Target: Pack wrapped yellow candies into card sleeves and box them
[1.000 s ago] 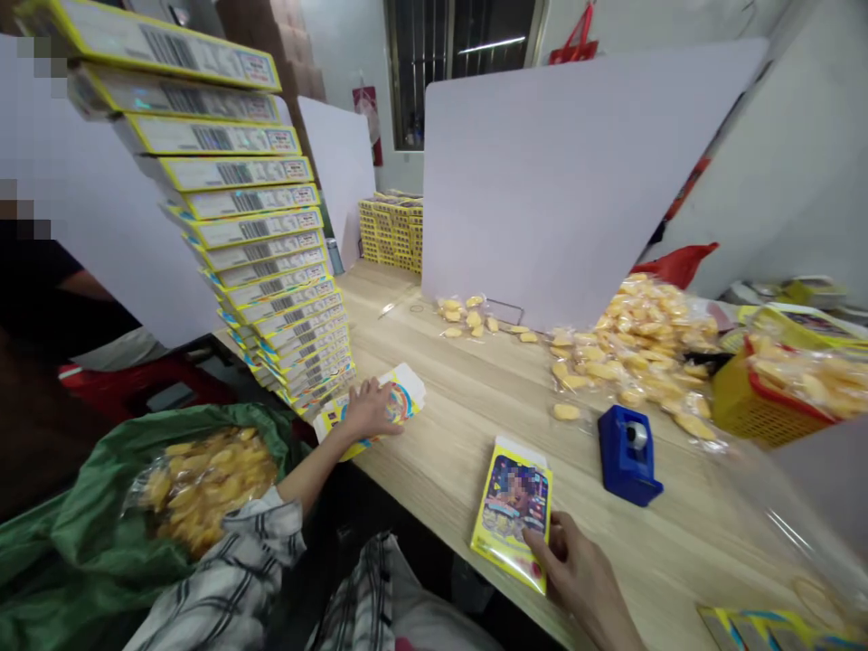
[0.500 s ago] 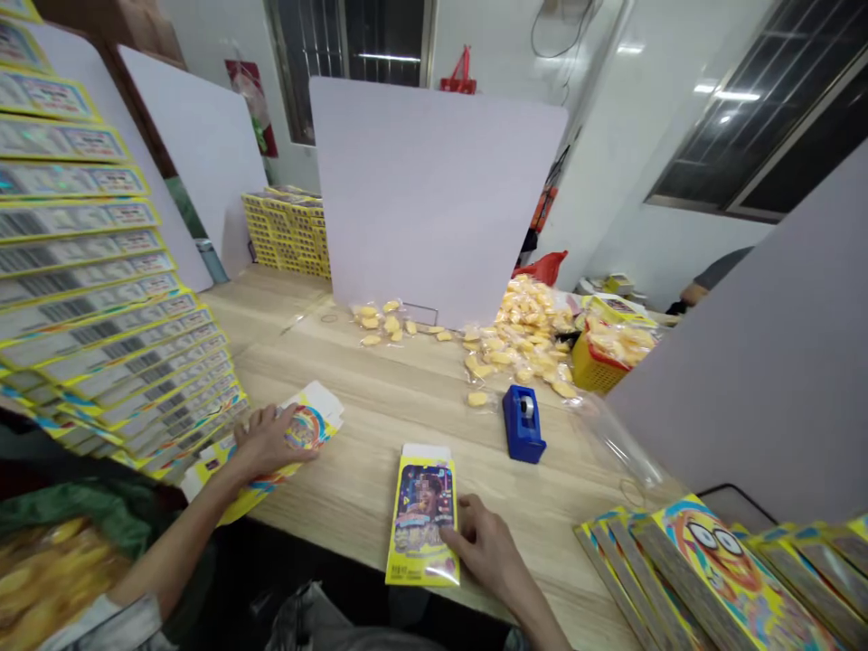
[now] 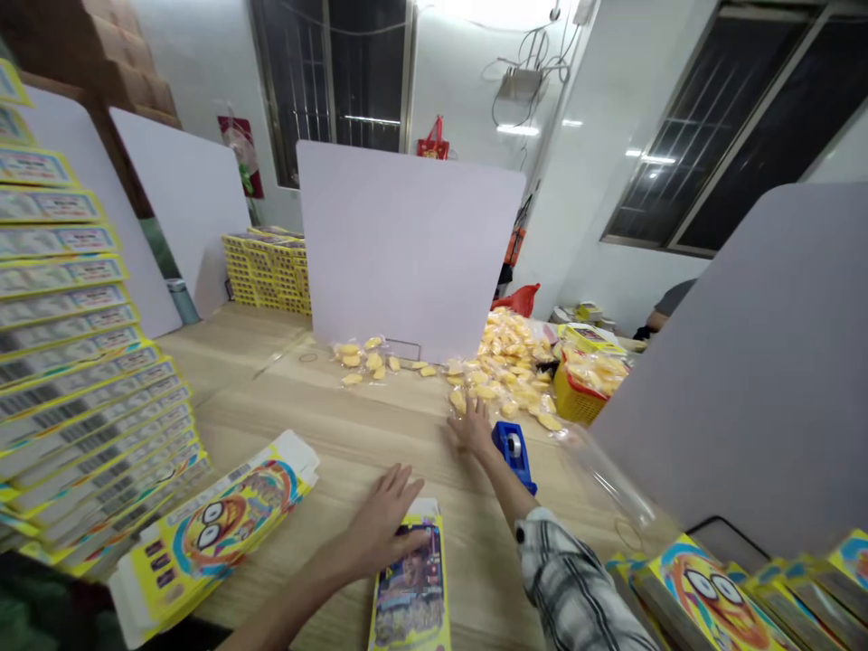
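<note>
My left hand (image 3: 385,526) lies with spread fingers over the top end of a yellow printed box (image 3: 410,579), which lies flat on the wooden table (image 3: 271,398). My right hand (image 3: 471,429) rests open on the table, just left of a blue tape dispenser (image 3: 514,452) and touching nothing I can make out. Its fingertips almost reach loose clear packets of yellow pieces (image 3: 498,371). Left of my left hand lies a flattened carton blank (image 3: 223,520) printed with a cartoon face, apart from my hand.
A tall leaning stack of yellow-edged boxes (image 3: 74,334) rises at the left. More printed boxes (image 3: 712,597) stand at lower right. Pale divider panels (image 3: 407,244) stand on the table. Behind them are a red-rimmed yellow basket (image 3: 576,398) and a person's arm (image 3: 656,318).
My left hand has moved off the flattened blank onto the yellow box. My right hand has left that box and reached forward beside the dispenser. The view has tilted upward.
</note>
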Demonstrator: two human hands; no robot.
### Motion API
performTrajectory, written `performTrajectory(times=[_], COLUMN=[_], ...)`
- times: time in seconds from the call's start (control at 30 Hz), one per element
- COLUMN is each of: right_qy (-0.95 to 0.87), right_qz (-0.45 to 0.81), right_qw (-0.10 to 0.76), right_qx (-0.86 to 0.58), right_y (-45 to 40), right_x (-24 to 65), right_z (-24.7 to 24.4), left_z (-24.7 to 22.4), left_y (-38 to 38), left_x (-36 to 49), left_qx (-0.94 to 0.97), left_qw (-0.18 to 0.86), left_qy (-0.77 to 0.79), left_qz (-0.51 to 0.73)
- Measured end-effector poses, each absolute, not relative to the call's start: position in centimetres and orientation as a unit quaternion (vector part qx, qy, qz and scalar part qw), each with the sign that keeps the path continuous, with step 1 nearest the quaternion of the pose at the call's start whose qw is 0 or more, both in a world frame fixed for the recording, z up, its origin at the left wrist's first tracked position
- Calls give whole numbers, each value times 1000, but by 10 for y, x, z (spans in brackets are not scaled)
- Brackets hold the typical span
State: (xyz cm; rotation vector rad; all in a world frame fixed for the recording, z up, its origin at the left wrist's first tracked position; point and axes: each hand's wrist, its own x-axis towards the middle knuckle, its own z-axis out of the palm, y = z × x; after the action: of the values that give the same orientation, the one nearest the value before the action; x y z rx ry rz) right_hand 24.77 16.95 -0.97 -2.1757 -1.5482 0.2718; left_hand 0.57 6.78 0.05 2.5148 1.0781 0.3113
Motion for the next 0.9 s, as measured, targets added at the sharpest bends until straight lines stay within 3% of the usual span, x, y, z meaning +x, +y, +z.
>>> performTrajectory(times=[0.17, 0.37, 0.67, 0.9], right_qy=[-536, -669, -715, -703], right_qz=[125, 72, 12, -77], right_qw=[190, 164, 174, 170], right_qx=[-813, -721, -677, -686], right_y=[194, 158, 120, 139], right_x=[242, 203, 185, 185], right_z=[-24, -55, -81, -128], left_z=[-8, -37, 22, 16], left_y=[80, 124, 315, 434], left_x=[7, -15, -39, -33], left_qx=[890, 856, 738, 673], left_qw=[226, 210, 129, 96], left_qy=[388, 451, 651, 719], left_qz=[85, 141, 124, 142])
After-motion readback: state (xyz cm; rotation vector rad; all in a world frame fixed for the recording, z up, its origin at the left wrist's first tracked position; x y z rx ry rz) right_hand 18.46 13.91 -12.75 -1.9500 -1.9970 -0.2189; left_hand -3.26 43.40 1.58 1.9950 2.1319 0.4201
